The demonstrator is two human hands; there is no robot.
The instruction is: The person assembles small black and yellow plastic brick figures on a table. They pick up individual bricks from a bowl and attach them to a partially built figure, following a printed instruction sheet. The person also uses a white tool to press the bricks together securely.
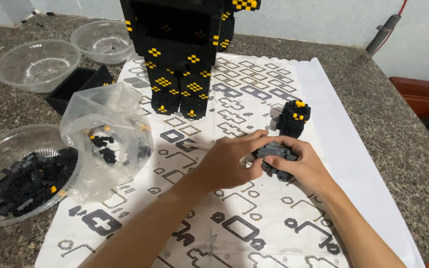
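Near-left bowl point(6, 164): clear plastic, at the left table edge, holding a heap of small black bricks with a few yellow ones.
Far-left bowls point(38, 64): two clear bowls at the back left; little or nothing shows inside them.
Black tray point(78, 82): dark box lying between the far bowls and the bag.
Plastic bag point(107, 134): clear, crumpled, mouth open, resting partly in the near-left bowl and partly on the sheet; a few black bricks inside.
Instruction sheet point(254, 223): large white paper printed with grey and black brick outlines, spread over the speckled stone table point(398, 134).
Large figure point(179, 54): black brick build with yellow diamond patterns, standing upright on the sheet's far end; only legs and lower body are in view.
Left hand point(232, 161): fingers curled, fingertips pressed on the near side of the small brick assembly.
Small brick assembly point(276, 151): dark grey-black block held between both hands, just above the sheet at centre right.
Right hand point(301, 166): closed around the assembly from the right and beneath.
Small black piece point(294, 116): black with yellow studs, upright just beyond the hands.
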